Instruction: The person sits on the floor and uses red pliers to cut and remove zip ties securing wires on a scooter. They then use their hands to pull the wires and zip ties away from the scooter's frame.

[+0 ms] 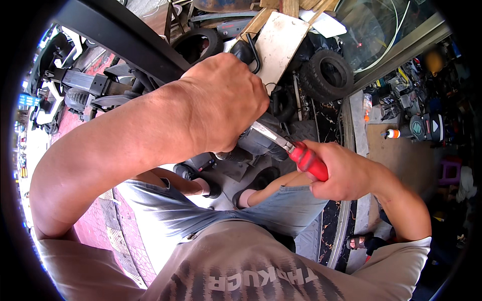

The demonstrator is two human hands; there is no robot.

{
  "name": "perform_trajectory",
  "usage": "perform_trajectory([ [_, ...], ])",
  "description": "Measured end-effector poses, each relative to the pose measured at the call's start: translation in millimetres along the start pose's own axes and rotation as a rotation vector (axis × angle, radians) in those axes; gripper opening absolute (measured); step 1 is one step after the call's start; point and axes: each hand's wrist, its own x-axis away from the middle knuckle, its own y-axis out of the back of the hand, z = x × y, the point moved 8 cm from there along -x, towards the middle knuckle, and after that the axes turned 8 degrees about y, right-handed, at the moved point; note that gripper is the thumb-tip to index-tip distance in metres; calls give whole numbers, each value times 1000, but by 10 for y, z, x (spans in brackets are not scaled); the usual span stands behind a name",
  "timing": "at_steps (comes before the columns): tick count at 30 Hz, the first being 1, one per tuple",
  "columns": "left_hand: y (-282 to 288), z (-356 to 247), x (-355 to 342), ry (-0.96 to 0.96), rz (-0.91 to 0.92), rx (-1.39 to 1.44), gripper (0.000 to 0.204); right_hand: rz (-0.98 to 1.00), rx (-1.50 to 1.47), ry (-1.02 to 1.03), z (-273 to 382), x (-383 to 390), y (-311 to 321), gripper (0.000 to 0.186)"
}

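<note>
My left hand (228, 98) is closed in a fist, its back toward me. Its fingers are curled out of sight, so I cannot tell what they grip. My right hand (346, 170) is wrapped round the red handle of a hand tool (310, 161). The tool's bright, flat metal shaft points up and left to my left hand, where its tip is hidden. Whether it is a screwdriver or another tool does not show. Beneath both hands is a dark machine part (258, 144), partly covered by the left hand, with what seems a tyre (304, 131) beside it.
A thick black post (125, 37) slants over the upper left, with a small wheeled vehicle (85, 85) beyond. Ahead lie loose tyres (329, 75), a pale board (281, 45) and wood pieces. Beyond a metal rail at right are a bottle (393, 133) and a purple stool (449, 172).
</note>
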Motion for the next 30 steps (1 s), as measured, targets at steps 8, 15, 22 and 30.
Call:
perform_trajectory([
  [8,11,-4,-20,-18,-64,11,50,36,122,-138,63,30,-76,49],
  [15,15,11,-59,-5,28,47,49,-1,157,-109,68,61,-80,48],
  [22,56,-42,55,4,-62,-113,66,131,-323,74,-177,-89,-279,52],
  [30,31,-20,61,31,-78,-101,65,345,-778,-27,-439,-96,-232,74],
])
